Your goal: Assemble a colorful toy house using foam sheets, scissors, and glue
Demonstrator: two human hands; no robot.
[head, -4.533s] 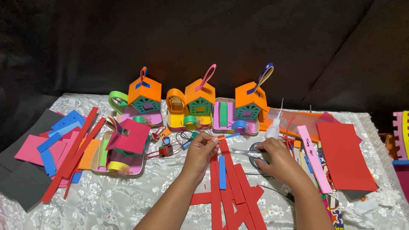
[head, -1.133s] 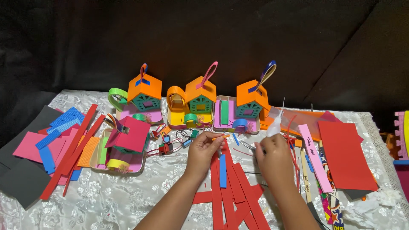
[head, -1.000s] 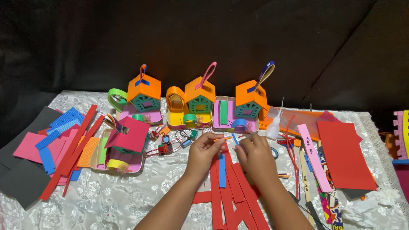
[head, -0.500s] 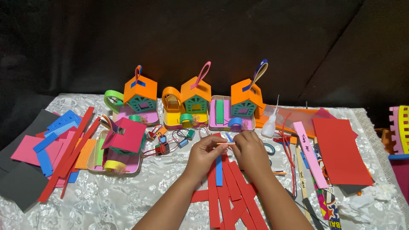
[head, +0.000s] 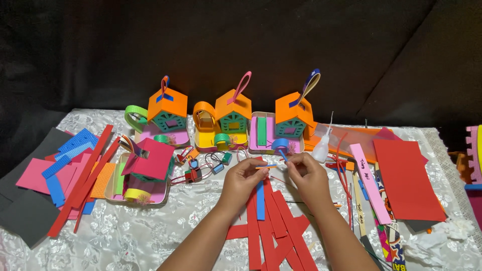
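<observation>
My left hand (head: 240, 179) and my right hand (head: 310, 176) meet fingertip to fingertip above the middle of the table. The left thumb and forefinger pinch a thin orange stick (head: 265, 166) that lies level between the hands. The right fingertips close on its other end, where a narrow blue strip (head: 283, 155) sticks up and back. Under the hands lie several long red foam strips (head: 273, 228) and one blue strip (head: 260, 201) on the white lace tablecloth (head: 150, 236).
Three orange-roofed paper houses (head: 167, 111) (head: 232, 113) (head: 293, 114) stand in a row behind. A pink-roofed house (head: 149, 159) sits in a tray at the left, beside foam offcuts (head: 65, 170). A glue bottle (head: 321, 147), a red sheet (head: 405, 178) and small clips (head: 201, 168) are nearby.
My right hand has come left from the glue bottle and scissors to meet my left hand, and both now pinch the small stick. The view has shifted slightly.
</observation>
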